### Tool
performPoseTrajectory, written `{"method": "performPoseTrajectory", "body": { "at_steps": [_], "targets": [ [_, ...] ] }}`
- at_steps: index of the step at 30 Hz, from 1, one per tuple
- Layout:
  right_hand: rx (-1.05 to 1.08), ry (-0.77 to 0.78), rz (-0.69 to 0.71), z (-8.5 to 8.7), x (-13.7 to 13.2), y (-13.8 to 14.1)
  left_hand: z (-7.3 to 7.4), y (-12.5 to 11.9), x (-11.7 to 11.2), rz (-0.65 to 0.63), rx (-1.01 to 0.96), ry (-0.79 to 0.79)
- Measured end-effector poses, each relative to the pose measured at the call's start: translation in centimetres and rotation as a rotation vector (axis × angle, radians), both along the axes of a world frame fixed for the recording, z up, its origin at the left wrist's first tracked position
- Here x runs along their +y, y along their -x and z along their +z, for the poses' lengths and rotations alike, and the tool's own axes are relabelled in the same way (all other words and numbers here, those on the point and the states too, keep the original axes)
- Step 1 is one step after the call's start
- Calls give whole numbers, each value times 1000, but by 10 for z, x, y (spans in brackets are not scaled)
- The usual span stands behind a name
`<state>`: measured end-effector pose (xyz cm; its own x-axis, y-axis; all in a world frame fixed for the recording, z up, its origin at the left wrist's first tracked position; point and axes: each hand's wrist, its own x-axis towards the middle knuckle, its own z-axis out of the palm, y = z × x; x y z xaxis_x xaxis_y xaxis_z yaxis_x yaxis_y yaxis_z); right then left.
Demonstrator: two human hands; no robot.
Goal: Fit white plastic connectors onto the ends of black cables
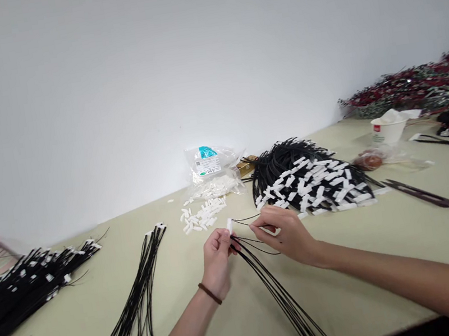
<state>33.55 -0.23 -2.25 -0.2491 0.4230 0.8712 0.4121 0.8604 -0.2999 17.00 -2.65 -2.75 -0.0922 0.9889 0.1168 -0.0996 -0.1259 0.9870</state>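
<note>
My left hand (pixel 218 257) is closed on a white plastic connector (pixel 229 225), thumb pressed against its lower end. Several black wires (pixel 278 291) run from beneath that hand toward the table's front edge. My right hand (pixel 286 233) is just to the right, thumb and forefinger pinched together on a thin black wire (pixel 239 221) that reaches toward the connector. Whether the wire's tip sits inside the connector is too small to make out. Loose white connectors (pixel 203 215) lie scattered behind my hands.
A clear bag (pixel 212 173) stands by a gold box (pixel 247 165). Finished-looking wire bundles lie at right (pixel 307 177), left (pixel 22 291) and centre left (pixel 142 294). Dark snips (pixel 420 194), a paper cup (pixel 389 129), a wrapped brown item (pixel 369 160) and reddish foliage (pixel 411 84) are farther right.
</note>
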Motion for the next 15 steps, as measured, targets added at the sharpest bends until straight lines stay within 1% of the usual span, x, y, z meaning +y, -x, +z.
{"method": "performPoseTrajectory", "body": {
  "at_steps": [8,15],
  "targets": [
    [-94,-275,-114,-5,4,-1,0,1,0,1,34,6],
    [-146,-370,-139,-5,4,-1,0,1,0,6,47,1]
  ]
}}
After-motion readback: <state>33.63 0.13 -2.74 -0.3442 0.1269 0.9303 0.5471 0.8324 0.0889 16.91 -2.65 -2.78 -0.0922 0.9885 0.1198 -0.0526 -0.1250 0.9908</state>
